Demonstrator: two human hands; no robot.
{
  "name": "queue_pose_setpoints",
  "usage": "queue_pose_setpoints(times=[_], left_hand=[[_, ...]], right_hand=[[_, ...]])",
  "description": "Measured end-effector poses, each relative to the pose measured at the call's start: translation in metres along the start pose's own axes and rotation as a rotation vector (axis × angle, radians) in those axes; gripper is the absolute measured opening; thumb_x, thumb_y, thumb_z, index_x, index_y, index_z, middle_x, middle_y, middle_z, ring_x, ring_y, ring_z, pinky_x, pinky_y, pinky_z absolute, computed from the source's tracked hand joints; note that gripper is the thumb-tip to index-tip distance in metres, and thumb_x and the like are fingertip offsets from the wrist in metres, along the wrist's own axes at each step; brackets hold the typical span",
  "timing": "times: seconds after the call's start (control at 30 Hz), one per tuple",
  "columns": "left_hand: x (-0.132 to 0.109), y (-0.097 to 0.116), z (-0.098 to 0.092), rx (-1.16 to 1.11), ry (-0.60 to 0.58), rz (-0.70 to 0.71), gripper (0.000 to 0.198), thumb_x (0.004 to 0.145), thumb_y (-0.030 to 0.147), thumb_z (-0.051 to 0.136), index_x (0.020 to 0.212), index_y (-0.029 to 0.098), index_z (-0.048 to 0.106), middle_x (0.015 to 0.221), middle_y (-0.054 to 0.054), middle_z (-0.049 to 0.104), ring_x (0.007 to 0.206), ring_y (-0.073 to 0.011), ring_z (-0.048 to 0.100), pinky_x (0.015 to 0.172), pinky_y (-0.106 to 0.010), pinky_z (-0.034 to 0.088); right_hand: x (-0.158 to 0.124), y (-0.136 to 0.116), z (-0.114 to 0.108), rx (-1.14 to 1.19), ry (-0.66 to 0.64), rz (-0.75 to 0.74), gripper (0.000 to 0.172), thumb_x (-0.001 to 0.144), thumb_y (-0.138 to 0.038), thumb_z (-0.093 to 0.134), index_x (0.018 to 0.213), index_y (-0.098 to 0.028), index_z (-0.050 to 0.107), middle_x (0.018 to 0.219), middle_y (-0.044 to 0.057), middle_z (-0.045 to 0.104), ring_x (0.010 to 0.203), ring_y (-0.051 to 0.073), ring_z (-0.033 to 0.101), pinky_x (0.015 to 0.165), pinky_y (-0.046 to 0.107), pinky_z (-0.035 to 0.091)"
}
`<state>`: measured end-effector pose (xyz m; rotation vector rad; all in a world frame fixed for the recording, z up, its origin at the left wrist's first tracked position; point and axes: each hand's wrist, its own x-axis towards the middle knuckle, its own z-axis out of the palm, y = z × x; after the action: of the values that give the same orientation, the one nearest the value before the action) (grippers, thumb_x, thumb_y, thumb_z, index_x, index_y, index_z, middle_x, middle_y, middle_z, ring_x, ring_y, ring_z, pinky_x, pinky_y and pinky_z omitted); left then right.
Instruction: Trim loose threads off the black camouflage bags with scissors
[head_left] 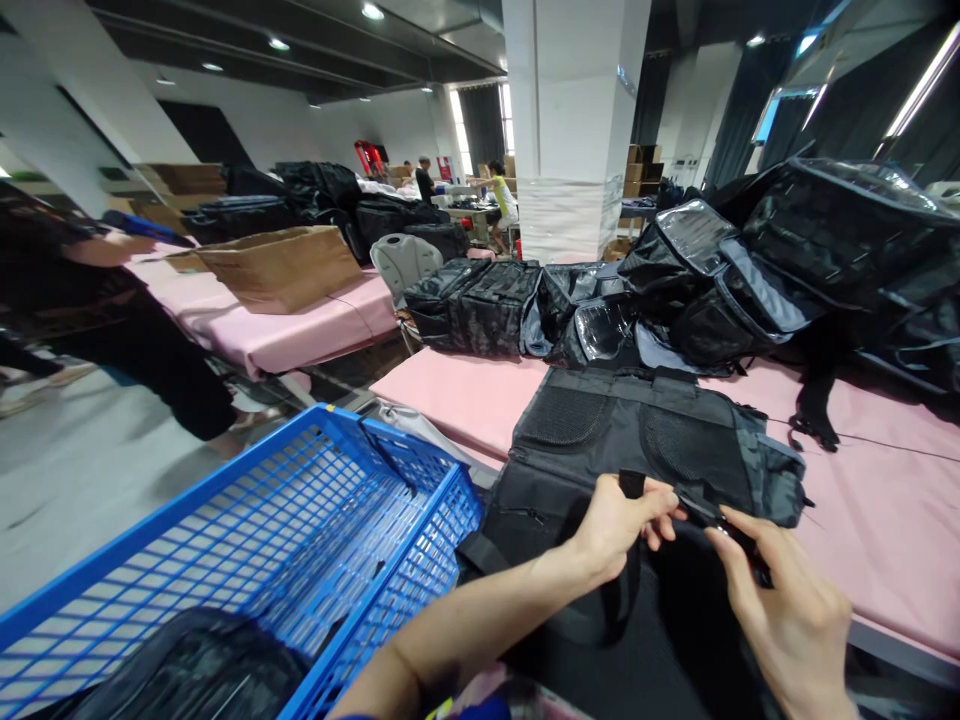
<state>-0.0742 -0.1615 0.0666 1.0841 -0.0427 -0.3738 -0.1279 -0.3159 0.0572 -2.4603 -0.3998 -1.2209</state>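
A black and grey backpack (645, 440) lies flat on the pink table (885, 500) in front of me, its mesh pockets facing up. My left hand (622, 520) pinches a black strap (632, 484) of that backpack between thumb and fingers. My right hand (787, 610) grips a small black tool (731, 530) whose tip points toward the strap, close to my left fingers. What kind of tool it is cannot be told.
A blue wire basket (300, 540) stands at my left with a dark bag (195, 670) in it. Several black bags (787, 270) are piled at the table's back. A person in black (97, 300) leans over another pink table with a cardboard box (281, 265).
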Motion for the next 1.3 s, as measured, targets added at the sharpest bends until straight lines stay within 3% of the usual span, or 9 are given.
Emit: queue_pose_setpoints(times=[0.2, 0.33, 0.4, 0.5, 0.6, 0.73, 0.9, 1.17, 1.3], left_hand=[[-0.001, 0.002, -0.001, 0.154, -0.036, 0.029, 0.033, 0.062, 0.042, 0.071, 0.062, 0.009, 0.064, 0.054, -0.002, 0.058, 0.044, -0.0066, 0.048, 0.039, -0.019, 0.031], [-0.001, 0.009, -0.008, 0.137, -0.084, -0.031, 0.037, 0.063, 0.045, 0.071, 0.061, 0.010, 0.061, 0.049, 0.000, 0.053, 0.041, -0.0047, 0.043, 0.039, -0.018, 0.027], [-0.002, 0.013, -0.011, 0.101, -0.112, -0.059, 0.037, 0.063, 0.045, 0.072, 0.061, 0.010, 0.060, 0.048, 0.002, 0.050, 0.041, -0.0038, 0.040, 0.039, -0.017, 0.025], [-0.003, 0.014, -0.014, 0.108, -0.156, -0.064, 0.037, 0.066, 0.045, 0.070, 0.061, 0.010, 0.058, 0.048, 0.002, 0.050, 0.041, -0.0034, 0.039, 0.039, -0.017, 0.024], [-0.003, 0.011, -0.014, 0.164, -0.108, -0.013, 0.031, 0.067, 0.039, 0.070, 0.072, 0.009, 0.063, 0.051, 0.002, 0.052, 0.042, -0.0037, 0.041, 0.039, -0.017, 0.027], [-0.003, 0.008, -0.011, 0.146, -0.013, 0.023, 0.034, 0.064, 0.030, 0.071, 0.089, 0.009, 0.065, 0.054, 0.003, 0.053, 0.043, -0.0043, 0.043, 0.040, -0.017, 0.028], [-0.004, 0.009, -0.007, 0.187, -0.045, 0.033, 0.029, 0.071, 0.035, 0.065, 0.074, 0.007, 0.064, 0.049, 0.002, 0.051, 0.039, -0.0031, 0.039, 0.039, -0.018, 0.026], [0.000, 0.010, -0.005, 0.206, -0.006, 0.040, 0.025, 0.067, 0.032, 0.064, 0.071, 0.008, 0.061, 0.046, 0.003, 0.050, 0.038, -0.0034, 0.038, 0.039, -0.018, 0.025], [0.005, 0.015, -0.006, 0.206, 0.018, 0.006, 0.022, 0.065, 0.032, 0.064, 0.064, 0.011, 0.056, 0.043, 0.003, 0.049, 0.037, -0.0034, 0.037, 0.039, -0.018, 0.023]], right_hand=[[0.002, 0.006, -0.001, 0.000, -0.051, 0.030, 0.012, 0.086, -0.029, 0.058, 0.093, -0.021, 0.063, 0.080, -0.001, 0.067, 0.066, 0.012, 0.062, 0.062, 0.023, 0.042], [0.006, 0.012, -0.002, 0.179, -0.102, 0.105, 0.026, 0.085, -0.039, 0.058, 0.105, -0.021, 0.061, 0.089, 0.003, 0.067, 0.069, 0.014, 0.063, 0.063, 0.023, 0.047], [0.011, 0.010, -0.001, 0.222, -0.142, 0.028, 0.030, 0.085, -0.034, 0.059, 0.113, -0.022, 0.059, 0.091, 0.003, 0.066, 0.073, 0.013, 0.063, 0.066, 0.021, 0.048], [0.017, 0.004, 0.006, 0.341, -0.162, 0.028, 0.022, 0.086, -0.020, 0.051, 0.103, -0.024, 0.064, 0.084, 0.002, 0.064, 0.072, 0.011, 0.062, 0.063, 0.019, 0.047], [0.020, 0.000, 0.015, 0.484, -0.146, 0.269, 0.013, 0.082, -0.029, 0.056, 0.080, -0.020, 0.067, 0.072, 0.002, 0.061, 0.062, 0.013, 0.058, 0.056, 0.021, 0.046], [0.022, 0.001, 0.025, 0.728, -0.276, 0.681, 0.029, 0.072, -0.045, 0.067, 0.065, -0.017, 0.063, 0.061, 0.002, 0.057, 0.056, 0.013, 0.052, 0.049, 0.021, 0.043], [0.024, 0.002, 0.031, 0.934, -0.292, 0.854, 0.031, 0.063, -0.044, 0.074, 0.064, -0.015, 0.065, 0.060, 0.002, 0.056, 0.054, 0.010, 0.046, 0.049, 0.021, 0.039], [0.021, 0.008, 0.034, 0.804, -0.320, 0.848, 0.038, 0.061, -0.052, 0.073, 0.072, -0.016, 0.066, 0.067, 0.003, 0.062, 0.061, 0.015, 0.055, 0.054, 0.024, 0.044], [0.017, 0.023, 0.019, 0.460, -0.183, 0.556, 0.049, 0.068, -0.049, 0.071, 0.106, -0.020, 0.063, 0.091, 0.005, 0.067, 0.078, 0.019, 0.062, 0.066, 0.028, 0.049]])
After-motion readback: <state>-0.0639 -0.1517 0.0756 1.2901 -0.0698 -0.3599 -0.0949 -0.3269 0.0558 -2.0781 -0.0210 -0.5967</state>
